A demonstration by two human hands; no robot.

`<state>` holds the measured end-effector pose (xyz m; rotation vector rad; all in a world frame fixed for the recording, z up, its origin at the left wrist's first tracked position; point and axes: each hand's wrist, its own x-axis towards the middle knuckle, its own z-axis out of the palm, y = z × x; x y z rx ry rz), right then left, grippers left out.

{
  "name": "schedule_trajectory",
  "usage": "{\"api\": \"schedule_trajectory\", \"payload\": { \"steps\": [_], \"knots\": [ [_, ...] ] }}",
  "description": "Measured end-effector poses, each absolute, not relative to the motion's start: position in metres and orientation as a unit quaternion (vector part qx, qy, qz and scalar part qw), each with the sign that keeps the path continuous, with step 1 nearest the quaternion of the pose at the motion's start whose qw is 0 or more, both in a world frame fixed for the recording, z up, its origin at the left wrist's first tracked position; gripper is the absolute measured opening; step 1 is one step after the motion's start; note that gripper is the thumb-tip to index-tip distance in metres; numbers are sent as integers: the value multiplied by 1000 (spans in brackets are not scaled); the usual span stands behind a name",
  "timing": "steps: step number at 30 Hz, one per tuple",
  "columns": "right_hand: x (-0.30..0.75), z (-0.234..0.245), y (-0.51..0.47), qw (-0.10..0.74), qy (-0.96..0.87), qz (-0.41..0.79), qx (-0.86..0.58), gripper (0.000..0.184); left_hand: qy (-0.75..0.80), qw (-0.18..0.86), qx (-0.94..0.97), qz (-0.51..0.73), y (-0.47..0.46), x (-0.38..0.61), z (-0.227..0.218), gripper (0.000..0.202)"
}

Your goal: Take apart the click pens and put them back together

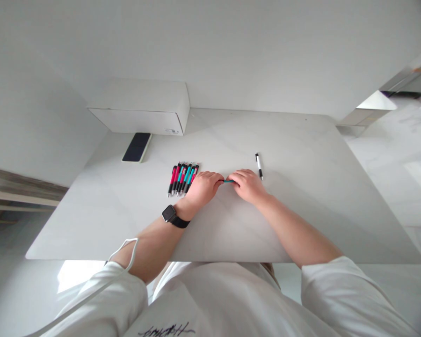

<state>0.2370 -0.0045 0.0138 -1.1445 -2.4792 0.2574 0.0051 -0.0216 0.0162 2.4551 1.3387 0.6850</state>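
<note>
Between my two hands, a little above the table or resting on it, is a teal pen (pixel 228 181) with a dark part at its left. My left hand (pixel 205 186) has its fingers closed round the left end. On the other end, the fingers of my right hand (pixel 247 183) are pinched. Both hands hide most of the pen. Close by on the left lies a row of several red and teal pens (pixel 182 179) with black grips, side by side. A white pen (pixel 259 166) with black ends lies just beyond my right hand.
A white box (pixel 136 120) stands against the wall at the back left of the white table (pixel 301 154). In front of the box lies a dark-screened phone (pixel 137 147). My left wrist wears a black watch (pixel 169 214), and a white cord (pixel 133 252) runs along that arm.
</note>
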Motion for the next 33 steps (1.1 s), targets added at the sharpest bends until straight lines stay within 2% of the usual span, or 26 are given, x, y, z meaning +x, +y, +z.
{"api": "schedule_trajectory", "payload": {
  "steps": [11,19,24,33],
  "knots": [
    [233,8,-5,184,-879,153,-413,24,470,115,842,240,-25,5,23,9],
    [234,14,-6,197,-869,145,-430,13,466,112,844,241,-24,6,20,9],
    [232,12,-6,175,-868,161,-436,19,461,111,845,248,-25,6,20,10],
    [234,13,-5,175,-869,142,-441,15,460,112,843,255,-24,6,20,12]
  ]
}}
